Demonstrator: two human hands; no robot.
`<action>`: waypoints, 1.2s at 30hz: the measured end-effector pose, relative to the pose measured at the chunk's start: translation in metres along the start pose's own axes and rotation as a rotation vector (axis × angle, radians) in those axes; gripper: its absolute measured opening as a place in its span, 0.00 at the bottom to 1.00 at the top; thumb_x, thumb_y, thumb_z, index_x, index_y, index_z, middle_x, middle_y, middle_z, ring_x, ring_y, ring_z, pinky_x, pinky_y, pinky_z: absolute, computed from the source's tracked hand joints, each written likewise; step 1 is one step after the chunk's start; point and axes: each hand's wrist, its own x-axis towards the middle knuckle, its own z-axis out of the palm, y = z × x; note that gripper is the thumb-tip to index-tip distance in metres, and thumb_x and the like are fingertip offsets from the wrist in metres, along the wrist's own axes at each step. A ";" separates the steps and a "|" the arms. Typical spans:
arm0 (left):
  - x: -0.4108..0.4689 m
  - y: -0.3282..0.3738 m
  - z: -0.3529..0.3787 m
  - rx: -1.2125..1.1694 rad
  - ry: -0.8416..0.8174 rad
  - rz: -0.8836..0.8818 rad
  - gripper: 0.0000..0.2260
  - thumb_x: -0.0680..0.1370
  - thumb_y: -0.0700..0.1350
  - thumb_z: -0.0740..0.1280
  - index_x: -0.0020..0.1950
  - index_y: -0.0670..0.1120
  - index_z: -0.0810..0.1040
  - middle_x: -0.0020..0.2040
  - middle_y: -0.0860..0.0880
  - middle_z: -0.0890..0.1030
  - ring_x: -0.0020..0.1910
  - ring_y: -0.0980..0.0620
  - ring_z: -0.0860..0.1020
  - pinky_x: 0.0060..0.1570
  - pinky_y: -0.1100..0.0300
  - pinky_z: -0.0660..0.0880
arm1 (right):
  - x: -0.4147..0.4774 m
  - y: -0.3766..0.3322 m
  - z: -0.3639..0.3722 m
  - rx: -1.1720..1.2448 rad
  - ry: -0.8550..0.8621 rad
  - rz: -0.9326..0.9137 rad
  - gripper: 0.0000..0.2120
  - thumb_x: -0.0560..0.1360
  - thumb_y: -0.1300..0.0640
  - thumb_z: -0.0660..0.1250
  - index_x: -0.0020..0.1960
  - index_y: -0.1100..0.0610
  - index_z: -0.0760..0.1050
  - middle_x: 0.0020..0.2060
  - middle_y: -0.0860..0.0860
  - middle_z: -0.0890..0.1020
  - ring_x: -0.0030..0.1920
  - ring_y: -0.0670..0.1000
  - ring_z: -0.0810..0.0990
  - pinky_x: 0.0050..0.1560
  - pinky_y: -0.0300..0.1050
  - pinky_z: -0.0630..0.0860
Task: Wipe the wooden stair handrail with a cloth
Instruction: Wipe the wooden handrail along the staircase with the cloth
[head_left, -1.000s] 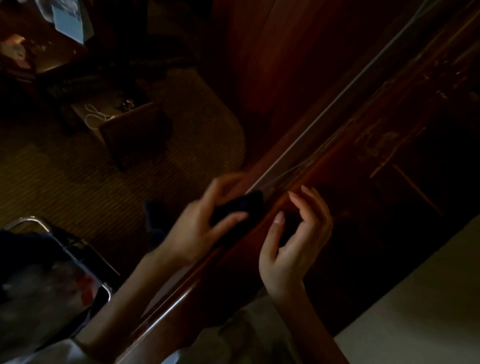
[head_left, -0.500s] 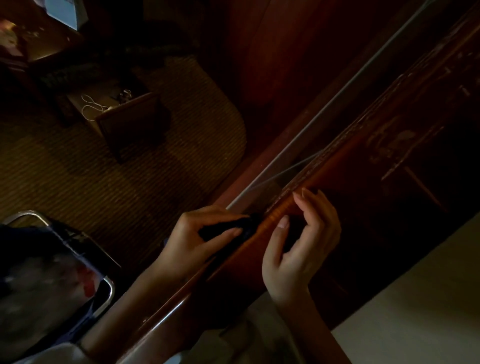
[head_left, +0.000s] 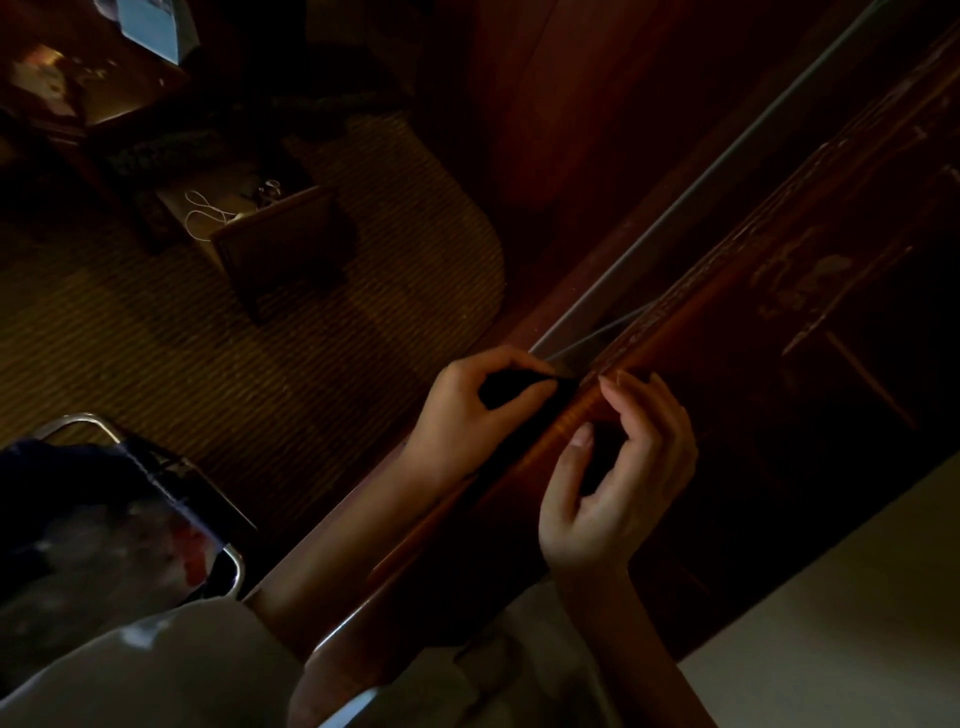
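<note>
The dark wooden handrail (head_left: 691, 332) runs diagonally from lower left to upper right. My left hand (head_left: 467, 421) grips a dark cloth (head_left: 511, 389) and holds it against the rail's left side. Just right of it, my right hand (head_left: 618, 483) curls over the rail top, thumb and fingertips bent; something dark sits under its fingers, but I cannot tell whether it is the cloth. The scene is very dim.
Below the rail on the left lies a woven carpet (head_left: 156, 338) with a small wooden table (head_left: 280, 244) on it. A chrome-framed chair (head_left: 104, 519) with dark fabric stands at lower left. A pale wall or floor (head_left: 857, 623) fills the lower right.
Both hands have slid slightly down the rail toward me, and the left hand's fingers have closed tighter round the cloth.
</note>
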 end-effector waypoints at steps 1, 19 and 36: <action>-0.003 -0.001 -0.003 -0.048 -0.041 -0.013 0.06 0.77 0.47 0.69 0.54 0.54 0.80 0.50 0.56 0.83 0.49 0.58 0.82 0.49 0.62 0.78 | 0.000 0.000 0.000 -0.001 -0.002 0.000 0.14 0.75 0.63 0.60 0.57 0.67 0.77 0.57 0.61 0.79 0.63 0.59 0.75 0.61 0.64 0.71; 0.009 -0.009 -0.001 -0.124 -0.081 -0.030 0.08 0.76 0.45 0.69 0.53 0.53 0.83 0.51 0.53 0.84 0.51 0.55 0.83 0.52 0.63 0.77 | -0.002 0.005 0.003 0.017 0.013 0.053 0.11 0.75 0.61 0.61 0.52 0.62 0.79 0.59 0.56 0.77 0.64 0.56 0.75 0.63 0.56 0.70; 0.109 0.041 0.045 -0.200 -0.095 0.096 0.07 0.78 0.38 0.69 0.55 0.44 0.83 0.45 0.55 0.84 0.44 0.59 0.82 0.47 0.65 0.77 | 0.000 0.004 0.002 -0.058 0.000 0.063 0.10 0.75 0.59 0.60 0.48 0.60 0.79 0.60 0.54 0.76 0.65 0.57 0.73 0.65 0.55 0.68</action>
